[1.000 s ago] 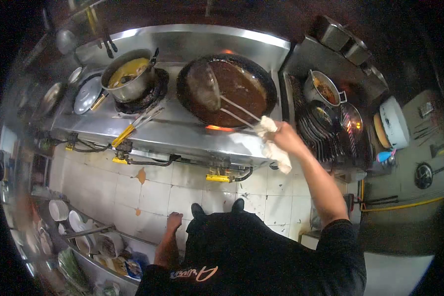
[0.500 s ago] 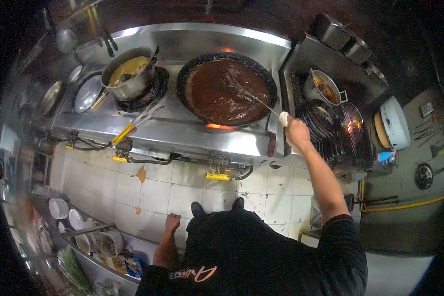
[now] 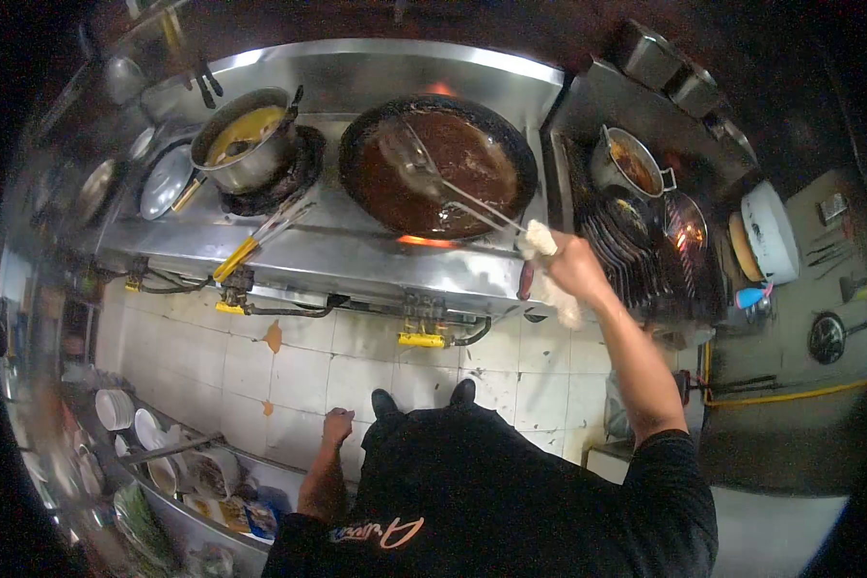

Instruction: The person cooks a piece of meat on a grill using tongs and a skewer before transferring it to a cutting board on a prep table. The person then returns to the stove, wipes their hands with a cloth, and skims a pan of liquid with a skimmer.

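Note:
My right hand (image 3: 575,268) is closed around the handle of a long-handled metal spatula (image 3: 462,197), with a pale cloth (image 3: 541,238) bunched at the grip and hanging below. The spatula's head is blurred by motion and lies in thick dark-brown sauce (image 3: 467,159). That sauce fills a wide black pan (image 3: 354,197) on the steel stove (image 3: 347,252). Low beside my body, my left hand (image 3: 337,427) hangs over the floor with its fingers curled in and nothing visible in them.
Flame glows under the pan's front edge. To its left stand a pot of yellow liquid (image 3: 272,159), a metal lid (image 3: 167,183) and yellow-handled tongs (image 3: 260,241). A smaller pot (image 3: 602,173) and dark stacked plates (image 3: 618,241) are on the right. Dishes (image 3: 114,409) sit on a lower-left shelf.
The spatula's head has swept leftward through the sauce, and my right hand has moved slightly down. More of the cloth now hangs into view. My left hand has barely moved.

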